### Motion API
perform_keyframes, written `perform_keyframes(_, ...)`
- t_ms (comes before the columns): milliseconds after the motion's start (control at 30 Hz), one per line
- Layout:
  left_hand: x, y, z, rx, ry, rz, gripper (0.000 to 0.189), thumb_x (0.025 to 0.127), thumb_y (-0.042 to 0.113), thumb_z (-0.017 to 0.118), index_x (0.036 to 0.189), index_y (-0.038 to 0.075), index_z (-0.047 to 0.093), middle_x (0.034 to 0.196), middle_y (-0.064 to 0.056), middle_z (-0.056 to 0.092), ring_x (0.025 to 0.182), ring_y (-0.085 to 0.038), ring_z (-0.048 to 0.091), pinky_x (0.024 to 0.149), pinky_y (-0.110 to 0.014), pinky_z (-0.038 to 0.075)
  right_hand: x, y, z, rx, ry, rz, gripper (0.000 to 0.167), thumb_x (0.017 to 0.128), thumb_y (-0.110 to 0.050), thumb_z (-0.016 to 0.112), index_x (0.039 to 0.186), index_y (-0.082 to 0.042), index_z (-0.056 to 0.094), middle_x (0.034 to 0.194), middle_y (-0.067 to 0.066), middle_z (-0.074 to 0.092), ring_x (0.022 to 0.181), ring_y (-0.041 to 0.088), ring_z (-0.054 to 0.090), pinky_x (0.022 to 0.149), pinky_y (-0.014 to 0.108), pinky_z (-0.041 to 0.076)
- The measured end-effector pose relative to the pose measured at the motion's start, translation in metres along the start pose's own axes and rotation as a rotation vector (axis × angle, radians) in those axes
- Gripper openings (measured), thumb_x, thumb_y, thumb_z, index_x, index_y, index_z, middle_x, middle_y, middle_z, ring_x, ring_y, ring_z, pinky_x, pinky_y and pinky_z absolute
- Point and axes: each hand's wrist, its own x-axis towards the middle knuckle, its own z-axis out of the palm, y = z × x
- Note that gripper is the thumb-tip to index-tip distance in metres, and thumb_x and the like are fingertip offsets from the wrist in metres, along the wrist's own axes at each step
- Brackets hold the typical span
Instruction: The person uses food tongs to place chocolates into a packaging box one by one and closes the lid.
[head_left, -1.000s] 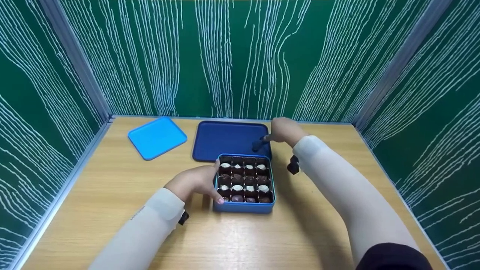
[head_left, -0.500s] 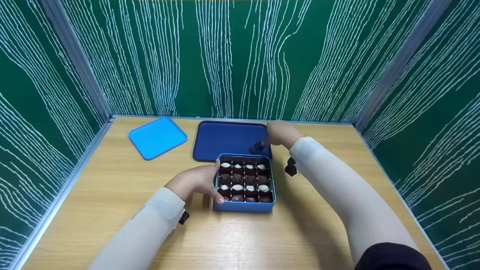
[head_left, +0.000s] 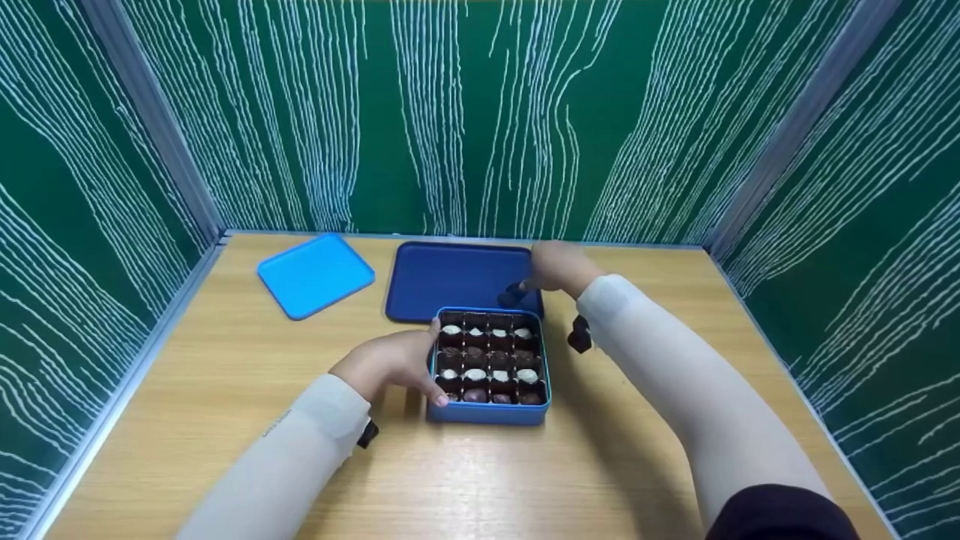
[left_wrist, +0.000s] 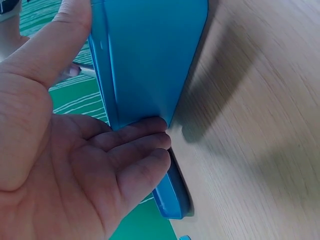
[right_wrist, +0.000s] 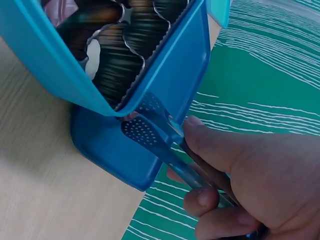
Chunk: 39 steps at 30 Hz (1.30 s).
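Observation:
A blue square box (head_left: 487, 415) with a divided dark insert stands mid-table, holding rows of white chocolates (head_left: 475, 375) and dark chocolates (head_left: 474, 396). My left hand (head_left: 397, 364) holds its left side, thumb at the front corner of the rim; the left wrist view shows fingers (left_wrist: 142, 145) against the blue wall. Behind the box, my right hand (head_left: 561, 266) grips metal tongs (right_wrist: 185, 167) with perforated tips, low over the dark blue tray (head_left: 457, 277). A small brownish bit shows at the tips, partly hidden by the box corner; I cannot tell whether they pinch it.
A light blue tray (head_left: 315, 276) lies at the back left of the wooden table (head_left: 247, 390). The dark blue tray touches or nearly touches the box's back edge. Green panels (head_left: 495, 120) with white lines enclose the table at the back and sides.
My right hand and the tongs have shifted slightly left and nearer over the dark blue tray. The left hand and the box look almost unchanged.

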Motion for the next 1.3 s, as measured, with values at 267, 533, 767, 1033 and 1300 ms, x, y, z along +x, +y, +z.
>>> perform_keyframes(267, 0.000, -0.001, 0.000, -0.011, -0.001, -0.005, 0.160, 0.074, 0.050, 0.106, 0.182, 0.008, -0.004, 0.183, -0.022, 0.036, 0.166, -0.038, 0.046, 0.140, -0.053, 0.037, -0.004, -0.002, 0.000, -0.003, 0.017, -0.013, 0.044, 0.103, -0.039, 0.086, 0.122, 0.001, 0.080, 0.120, 0.017, 0.083, 0.094, 0.027, 0.071, 0.094, 0.050, 0.065)
perform_keyframes(533, -0.001, -0.004, 0.000, -0.007, -0.014, 0.023, 0.157, 0.077, 0.051, 0.105, 0.182, 0.007, -0.004, 0.181, -0.021, 0.041, 0.165, -0.036, 0.049, 0.139, -0.052, 0.039, -0.022, -0.013, -0.024, -0.070, 0.042, -0.032, 0.036, 0.104, -0.042, 0.085, 0.103, -0.006, 0.079, 0.096, 0.008, 0.077, 0.081, 0.023, 0.064, 0.076, 0.042, 0.060)
perform_keyframes(767, -0.004, -0.008, -0.005, -0.031, -0.034, 0.054, 0.157, 0.075, 0.042, 0.108, 0.183, 0.010, -0.003, 0.187, -0.020, 0.028, 0.171, -0.038, 0.037, 0.143, -0.055, 0.031, -0.064, -0.049, -0.054, -0.130, 0.042, -0.194, 0.052, 0.104, -0.046, 0.083, 0.069, -0.019, 0.056, 0.063, -0.007, 0.046, 0.061, 0.014, 0.045, 0.058, 0.031, 0.040)
perform_keyframes(1033, -0.004, -0.012, -0.008, -0.089, -0.047, 0.056, 0.153, 0.076, 0.032, 0.108, 0.183, 0.013, 0.000, 0.190, -0.017, 0.020, 0.175, -0.037, 0.026, 0.145, -0.057, 0.022, -0.114, -0.102, -0.053, -0.212, -0.051, -0.387, 0.075, 0.083, -0.087, 0.078, 0.057, -0.024, 0.046, 0.055, -0.013, 0.035, 0.053, 0.007, 0.034, 0.053, 0.027, 0.037)
perform_keyframes(1300, -0.005, -0.010, -0.006, -0.061, -0.032, 0.070, 0.152, 0.077, 0.028, 0.108, 0.183, 0.014, 0.001, 0.188, -0.018, 0.025, 0.175, -0.037, 0.029, 0.145, -0.056, 0.022, -0.129, -0.136, -0.029, -0.340, -0.069, -0.432, 0.056, 0.091, -0.069, 0.087, 0.083, -0.014, 0.077, 0.071, -0.006, 0.068, 0.063, 0.014, 0.057, 0.068, 0.041, 0.067)
